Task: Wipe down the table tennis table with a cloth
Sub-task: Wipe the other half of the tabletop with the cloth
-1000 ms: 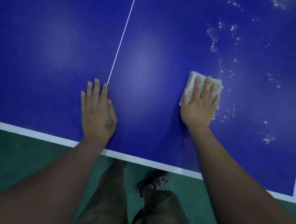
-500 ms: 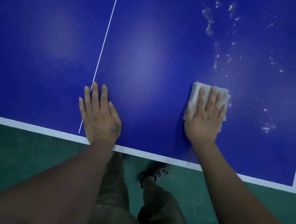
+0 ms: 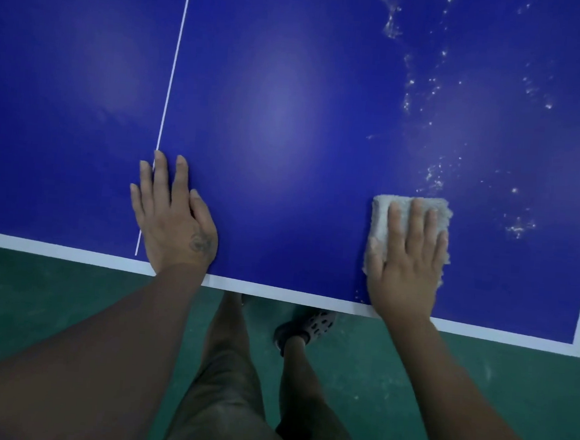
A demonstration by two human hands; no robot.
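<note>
Head view: a wiping stroke is in hand. The cloth [image 3: 380,212] is pressed under the flat, straight-fingered right hand [image 3: 405,262], just beyond the edge [image 3: 276,291] of the surface [image 3: 289,116]. The left hand [image 3: 175,222] is laid flat, empty, by that edge. Specks [image 3: 432,175] farther from the edge probably come next: the cloth would need pushing over them.

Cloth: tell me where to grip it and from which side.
Probably grip the cloth by its far edge, coming from above: it lies flat on the table, and that edge sticks out past the fingertips of the right hand pressing on it.
</note>
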